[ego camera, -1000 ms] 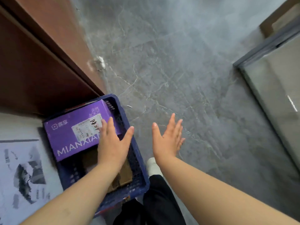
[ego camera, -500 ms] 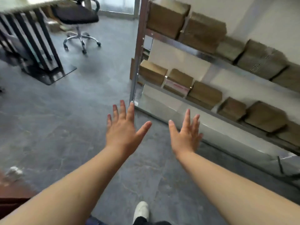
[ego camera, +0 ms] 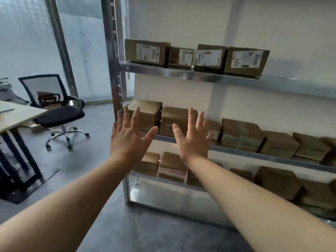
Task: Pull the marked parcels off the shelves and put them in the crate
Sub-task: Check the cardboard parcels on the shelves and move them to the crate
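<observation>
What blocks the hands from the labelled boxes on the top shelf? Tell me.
Nothing visible does. The left hand and right hand are open and raised in front of the middle shelf, holding nothing. The four labelled boxes stand at the top shelf's open front edge, with only air below them.

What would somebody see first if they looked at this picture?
First come the two bare hands, the left hand and the right hand, held up open with spread fingers in the middle, holding nothing. Behind them stands a metal shelf rack full of brown cardboard boxes; the four on the top shelf show white labels, like the leftmost box. Off to the left is a black office chair beside a desk.
</observation>
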A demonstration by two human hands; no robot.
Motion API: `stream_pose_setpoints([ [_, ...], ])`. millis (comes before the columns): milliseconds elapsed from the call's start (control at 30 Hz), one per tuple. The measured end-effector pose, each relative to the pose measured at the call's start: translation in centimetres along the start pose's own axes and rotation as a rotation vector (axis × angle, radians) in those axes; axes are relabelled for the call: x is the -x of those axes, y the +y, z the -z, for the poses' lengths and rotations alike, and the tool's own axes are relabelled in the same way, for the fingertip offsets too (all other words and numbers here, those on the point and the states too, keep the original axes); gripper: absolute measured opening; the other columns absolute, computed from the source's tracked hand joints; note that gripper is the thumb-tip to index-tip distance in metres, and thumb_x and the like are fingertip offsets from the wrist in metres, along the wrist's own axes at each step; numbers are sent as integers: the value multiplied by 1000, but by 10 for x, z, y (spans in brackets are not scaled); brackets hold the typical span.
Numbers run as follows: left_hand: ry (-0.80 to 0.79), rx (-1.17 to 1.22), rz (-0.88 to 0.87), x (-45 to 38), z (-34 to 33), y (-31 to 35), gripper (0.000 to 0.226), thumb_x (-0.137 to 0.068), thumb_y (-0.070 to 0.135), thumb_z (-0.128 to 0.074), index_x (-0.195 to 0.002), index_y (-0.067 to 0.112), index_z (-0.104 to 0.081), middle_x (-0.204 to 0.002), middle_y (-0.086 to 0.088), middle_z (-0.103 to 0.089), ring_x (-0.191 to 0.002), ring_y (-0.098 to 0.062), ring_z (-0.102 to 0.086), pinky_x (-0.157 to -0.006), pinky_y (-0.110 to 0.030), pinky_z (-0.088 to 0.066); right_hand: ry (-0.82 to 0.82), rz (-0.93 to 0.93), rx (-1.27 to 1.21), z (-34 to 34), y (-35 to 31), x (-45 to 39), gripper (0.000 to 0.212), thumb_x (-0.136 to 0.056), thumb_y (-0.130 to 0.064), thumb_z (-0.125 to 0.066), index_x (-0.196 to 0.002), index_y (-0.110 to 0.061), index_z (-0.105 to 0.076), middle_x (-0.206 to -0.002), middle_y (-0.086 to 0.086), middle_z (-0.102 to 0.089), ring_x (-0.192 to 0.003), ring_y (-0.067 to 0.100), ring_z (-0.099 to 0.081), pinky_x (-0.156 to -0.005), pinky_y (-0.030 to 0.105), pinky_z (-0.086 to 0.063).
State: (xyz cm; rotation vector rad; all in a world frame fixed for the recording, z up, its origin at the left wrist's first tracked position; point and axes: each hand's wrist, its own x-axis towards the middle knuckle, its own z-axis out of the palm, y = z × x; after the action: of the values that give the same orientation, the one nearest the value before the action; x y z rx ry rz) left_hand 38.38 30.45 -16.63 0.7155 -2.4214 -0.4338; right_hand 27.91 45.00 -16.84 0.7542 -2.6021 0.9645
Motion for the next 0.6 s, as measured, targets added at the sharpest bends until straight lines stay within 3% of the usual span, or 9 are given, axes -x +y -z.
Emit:
stream_pose_setpoints([
  [233, -23, -62, 62, -117, -45, -20, 91, -83, 82, -18, -153, 35, 13, -162, 1, 22, -147, -16, 21, -121, -37, 5, -31, 38, 29, -43, 18, -128, 74, -89, -74, -13, -151, -45, 13, -162, -2, 22, -150, 21, 19, -113, 41, 20],
  [500, -108, -55, 91, -223, -106, -91, 90, -84, 81, -22, -154, 34, 11, -161, 1, 21, -148, -17, 19, -120, -37, 4, -146, -53, -130, -141, 10, -213, 68, -96, -65, -26, -155, -38, -7, -165, -5, 6, -151, 16, 11, -119, 40, 13],
  [600, -187, 9, 85, -271, -134, -129, 89, -84, 78, -24, -155, 33, 6, -161, 3, 20, -148, -16, 18, -119, -37, 2, -157, -109, -188, -192, -2, -248, 71, -92, -72, -24, -155, -39, -12, -165, -6, -5, -152, 20, -2, -121, 43, -2],
])
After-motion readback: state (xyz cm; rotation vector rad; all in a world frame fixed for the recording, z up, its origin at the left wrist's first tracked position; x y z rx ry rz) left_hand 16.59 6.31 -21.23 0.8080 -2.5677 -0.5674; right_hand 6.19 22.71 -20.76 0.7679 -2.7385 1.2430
